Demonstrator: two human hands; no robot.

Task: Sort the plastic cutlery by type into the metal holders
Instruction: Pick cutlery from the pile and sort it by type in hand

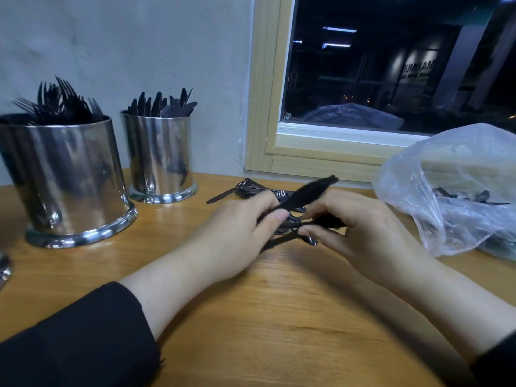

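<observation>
My left hand [237, 233] grips a bunch of black plastic cutlery [307, 191] that points up and right, blurred by motion. My right hand [360, 233] pinches another black piece [282, 240] whose handle slants down to the left; its type is too blurred to tell. Behind both hands a small pile of loose black cutlery [251, 189] lies on the wooden table [279, 331]. At the left stand two shiny metal holders: the near, bigger one [64, 180] is full of forks, the far one [160, 155] holds knives.
A clear plastic bag [452, 188] with more black cutlery inside sits at the right edge of the table. A window with a pale wooden frame [268, 107] is behind it. The rim of another metal object [4, 270] shows at the far left edge.
</observation>
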